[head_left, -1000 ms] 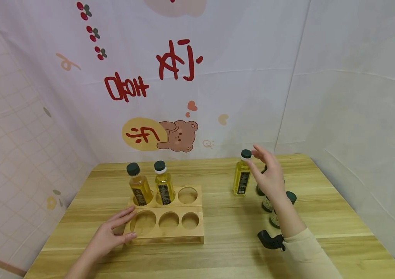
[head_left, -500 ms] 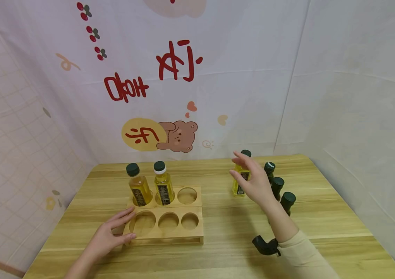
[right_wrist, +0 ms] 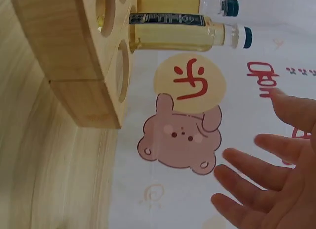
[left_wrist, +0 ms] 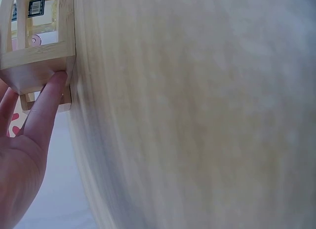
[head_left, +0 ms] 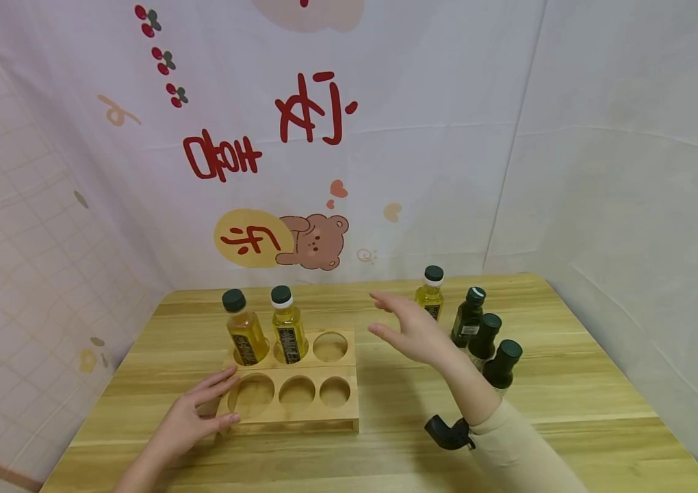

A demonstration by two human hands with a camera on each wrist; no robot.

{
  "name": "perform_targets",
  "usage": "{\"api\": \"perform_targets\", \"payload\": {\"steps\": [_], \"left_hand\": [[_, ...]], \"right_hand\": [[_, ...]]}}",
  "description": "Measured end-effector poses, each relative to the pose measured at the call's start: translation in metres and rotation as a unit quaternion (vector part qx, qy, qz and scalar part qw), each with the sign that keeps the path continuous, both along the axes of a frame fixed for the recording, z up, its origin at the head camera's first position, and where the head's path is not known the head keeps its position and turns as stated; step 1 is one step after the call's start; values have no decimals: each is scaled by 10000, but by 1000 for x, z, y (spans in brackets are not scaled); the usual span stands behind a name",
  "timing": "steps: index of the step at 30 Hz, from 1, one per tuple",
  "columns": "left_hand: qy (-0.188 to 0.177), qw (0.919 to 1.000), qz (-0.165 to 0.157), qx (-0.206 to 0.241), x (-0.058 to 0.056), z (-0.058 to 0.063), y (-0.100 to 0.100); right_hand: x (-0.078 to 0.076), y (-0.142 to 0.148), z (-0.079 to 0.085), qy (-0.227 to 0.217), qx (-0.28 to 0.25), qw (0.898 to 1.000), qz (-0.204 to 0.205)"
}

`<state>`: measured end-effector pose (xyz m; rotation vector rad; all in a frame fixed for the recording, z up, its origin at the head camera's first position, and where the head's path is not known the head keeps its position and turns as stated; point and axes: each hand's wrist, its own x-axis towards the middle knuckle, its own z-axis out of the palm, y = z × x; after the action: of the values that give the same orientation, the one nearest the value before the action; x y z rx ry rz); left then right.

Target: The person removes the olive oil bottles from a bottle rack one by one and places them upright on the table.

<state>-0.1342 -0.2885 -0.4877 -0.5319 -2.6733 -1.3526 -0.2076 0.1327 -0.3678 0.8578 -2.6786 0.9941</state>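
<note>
A: Where to locate the wooden rack relative to the left hand?

B: On the table, directly at the fingertips. Note contact at the left end, with the thumb at the near corner and the other fingers along the side. Read as extended and relaxed, resting against the wood.

A: And the right hand?

B: Find in the air between the rack and the loose yellow bottle, apart from both. Read as unclenched, with fingers spread, in the head and right wrist views alike.

A: List surrounding items and obstructions.

B: Behind the right hand, locate the loose yellow bottle, with its lower part screened in the head view. Farther right, locate three dark bottles in a slanting row, with bases partly hidden by the forearm. Beside the cream sleeve, observe a black curved piece. At the rear, observe a white backdrop with a printed bear.

A: Specify containers and contents.

B: In the rack, count six round openings in two stepped rows. In the rear-left opening, find an amber bottle; in the rear-middle, a white-collared yellow bottle. Note dark green caps and dark labels on both. In the right wrist view, see liquid through the clear walls.
</note>
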Motion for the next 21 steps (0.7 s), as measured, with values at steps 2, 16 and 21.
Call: {"api": "perform_targets", "payload": {"steps": [2,16,21], "left_hand": [[-22,10000,6,18,0,0,0],[-279,9991,-66,304,2,1,1],[-315,9989,-66,334,2,1,1]], "right_hand": [[-1,-7,2,-163,122,9997,130],[-21,-67,-14,-750,122,9952,610],[-27,-84,-15,-987,-119,9932,600]]}}
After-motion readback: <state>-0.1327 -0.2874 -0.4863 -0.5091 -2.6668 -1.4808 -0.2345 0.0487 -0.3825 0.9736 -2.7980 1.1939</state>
